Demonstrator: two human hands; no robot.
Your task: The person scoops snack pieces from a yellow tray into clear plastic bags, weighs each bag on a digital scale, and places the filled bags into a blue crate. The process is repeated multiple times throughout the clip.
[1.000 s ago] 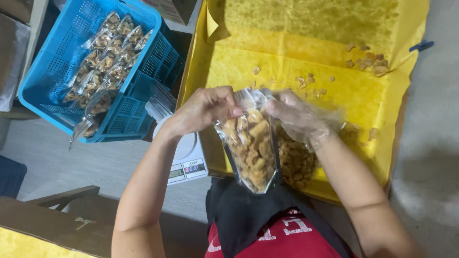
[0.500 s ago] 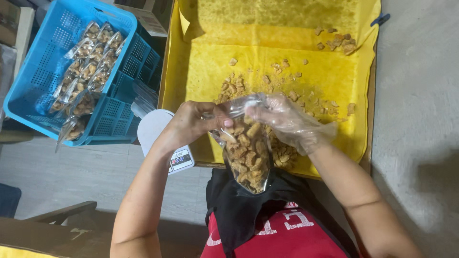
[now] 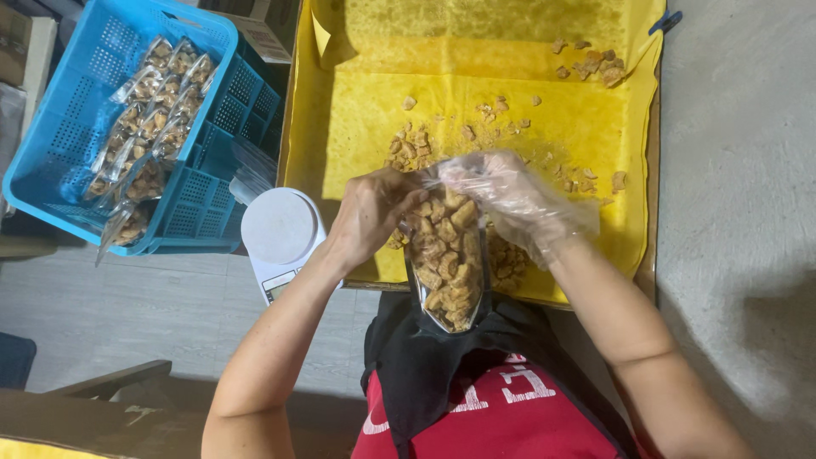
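Note:
A clear plastic bag (image 3: 445, 255) filled with light-brown fried snack pieces hangs upright in front of me. My left hand (image 3: 372, 212) pinches its top left edge. My right hand (image 3: 503, 194), inside a loose clear plastic glove, grips the top right edge of the bag. Both hands hold it over the near edge of a wooden tray lined with yellow paper (image 3: 357, 110). Loose snack pieces (image 3: 408, 144) lie scattered on the paper, with a small heap (image 3: 595, 64) at the far right.
A blue plastic crate (image 3: 76, 144) at the left holds several filled bags (image 3: 153, 110). A small white scale (image 3: 279, 231) stands between the crate and the tray. Grey floor lies to the right. A wooden piece (image 3: 102, 382) is at lower left.
The view has shifted, so the tray and crate sit differently in frame. Both hands stay on the bag's top, which now hangs a little lower over the tray's near edge.

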